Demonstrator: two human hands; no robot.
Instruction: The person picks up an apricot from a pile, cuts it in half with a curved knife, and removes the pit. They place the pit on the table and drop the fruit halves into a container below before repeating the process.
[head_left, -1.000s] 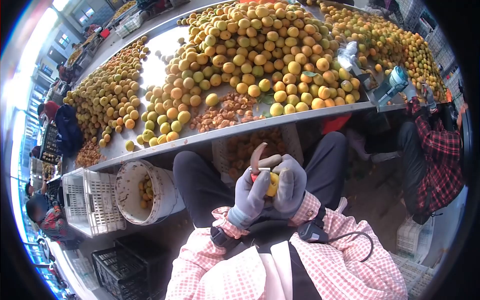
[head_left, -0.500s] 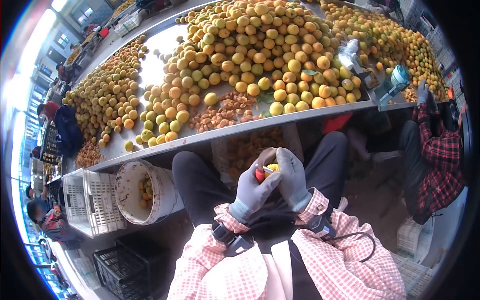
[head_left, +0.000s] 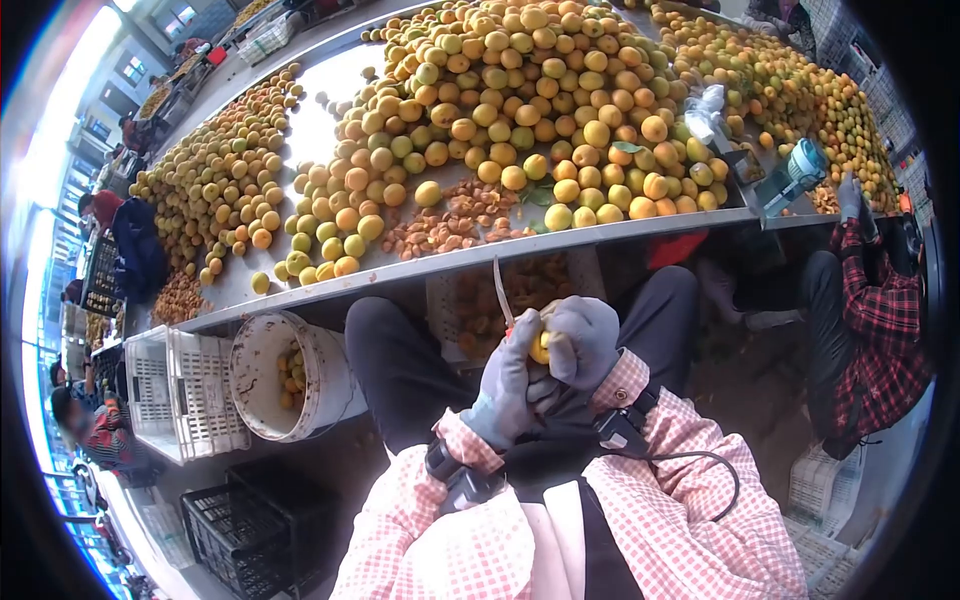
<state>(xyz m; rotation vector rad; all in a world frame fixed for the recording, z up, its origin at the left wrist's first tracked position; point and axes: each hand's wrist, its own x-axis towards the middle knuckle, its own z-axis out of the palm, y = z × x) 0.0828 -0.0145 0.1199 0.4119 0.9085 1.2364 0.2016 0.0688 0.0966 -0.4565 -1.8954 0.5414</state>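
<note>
My gloved left hand [head_left: 503, 392] is closed around the red handle of a small knife [head_left: 501, 290], whose thin curved blade points up toward the table edge. My gloved right hand [head_left: 584, 340] is closed on a yellow apricot [head_left: 541, 348], mostly covered by the fingers. Both hands meet above my lap, with the fruit between them. Beneath the table edge, beyond my hands, a light crate [head_left: 440, 318] holds apricot pieces.
Whole apricots [head_left: 520, 110] are heaped on the metal table [head_left: 400, 272], with brown apricot stones [head_left: 450, 222] near its edge. At left stand a white bucket [head_left: 250, 400] and white crates [head_left: 205, 395]. A bottle [head_left: 790, 175] is at right, near a person in a checked shirt [head_left: 880, 340].
The knife blade has swung off the apricot and now points upward. My right fingers have curled more tightly round the fruit, and my left hand has turned.
</note>
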